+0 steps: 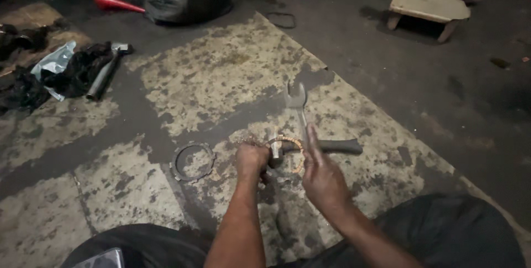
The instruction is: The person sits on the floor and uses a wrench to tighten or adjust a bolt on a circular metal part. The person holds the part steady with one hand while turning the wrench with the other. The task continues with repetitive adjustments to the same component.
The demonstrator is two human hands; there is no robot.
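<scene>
Low in the middle of the frame, the left hand (251, 160) is closed tight around one brown ring (287, 149). The right hand (321, 177) is flat and spread beside the ring, fingers straight. One hammer (332, 147) and one big wrench (296, 102) lie on the floor just behind. One grey toothed ring (193, 162) lies left of the hands. A second hammer (105, 74) lies at upper left, one small stool (428, 5) at upper right.
</scene>
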